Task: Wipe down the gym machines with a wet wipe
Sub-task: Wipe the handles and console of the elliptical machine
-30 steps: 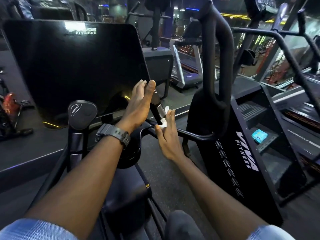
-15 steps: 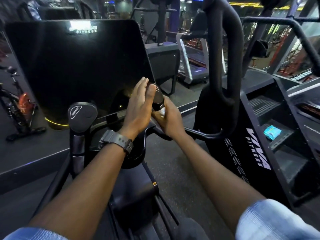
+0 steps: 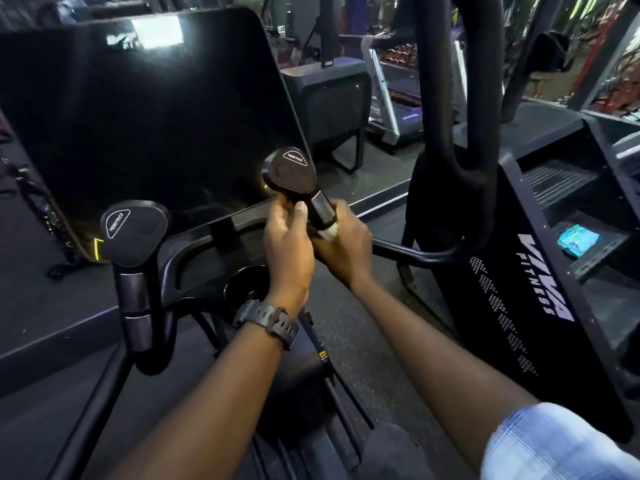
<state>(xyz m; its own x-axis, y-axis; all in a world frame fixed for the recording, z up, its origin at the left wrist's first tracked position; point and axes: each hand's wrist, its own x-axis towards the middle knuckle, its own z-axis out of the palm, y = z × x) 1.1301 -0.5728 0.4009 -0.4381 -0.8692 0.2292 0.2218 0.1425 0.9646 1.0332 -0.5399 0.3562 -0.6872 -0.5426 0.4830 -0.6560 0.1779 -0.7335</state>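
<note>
A black exercise machine with a big dark screen [image 3: 149, 112] fills the left half of the view. Its right handle [image 3: 292, 171] has a flat black top marked "resistance" and a metal stem. My right hand [image 3: 346, 244] is wrapped around that stem with a white wet wipe [image 3: 328, 231] pressed against it; only a small bit of the wipe shows. My left hand [image 3: 289, 244], with a dark watch on the wrist, is curled against the stem's left side just below the top. The left handle [image 3: 133, 233] stands untouched.
A black stair machine marked "VIVA FITNESS" [image 3: 540, 282] stands close on the right, with a blue wipes packet [image 3: 577, 239] on one step. A thick black looped rail [image 3: 460, 98] rises behind my hands. A cup holder [image 3: 247, 289] sits below them. Treadmills stand farther back.
My left hand has dropped from the handle's top to its stem, so the top now shows. My right hand closed around the stem with the wipe. The view moved closer.
</note>
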